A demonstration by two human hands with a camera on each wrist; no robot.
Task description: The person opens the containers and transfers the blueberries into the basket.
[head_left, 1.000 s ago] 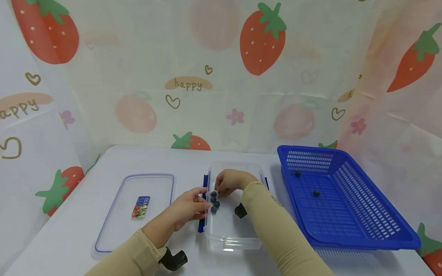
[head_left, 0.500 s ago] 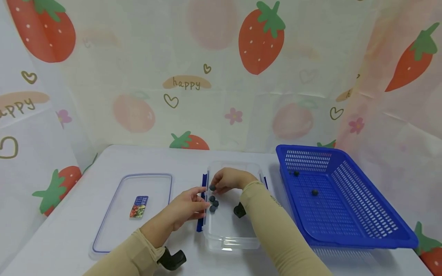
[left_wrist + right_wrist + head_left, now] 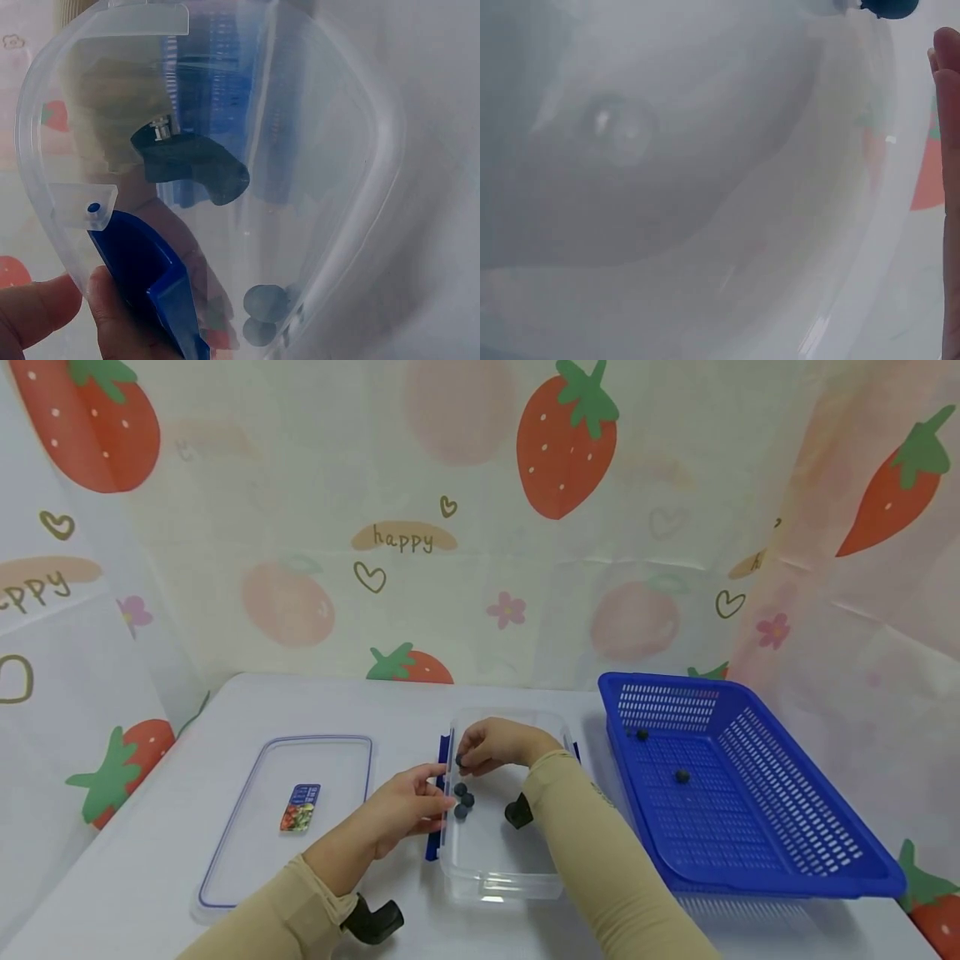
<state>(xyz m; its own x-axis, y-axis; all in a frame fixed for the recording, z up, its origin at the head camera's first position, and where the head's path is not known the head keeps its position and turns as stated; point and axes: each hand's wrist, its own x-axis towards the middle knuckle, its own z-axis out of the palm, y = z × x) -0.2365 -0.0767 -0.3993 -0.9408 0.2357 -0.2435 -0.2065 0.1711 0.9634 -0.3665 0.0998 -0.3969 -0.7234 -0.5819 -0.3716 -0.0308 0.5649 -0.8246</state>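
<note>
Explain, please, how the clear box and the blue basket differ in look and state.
The clear box is see-through with solid walls, while the blue basket is deep blue with slotted walls. The clear box looks smaller than the blue basket. In the clear box, dark berries bunch along one side; in the blue basket, two lie apart. Both are open-topped and hold berries.

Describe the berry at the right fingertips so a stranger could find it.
Find the clear box between the flat lid and blue basket. Inside, by its left wall, are dark berries. The wanted one is beyond a cluster of three, the only one touched by the right hand.
</note>
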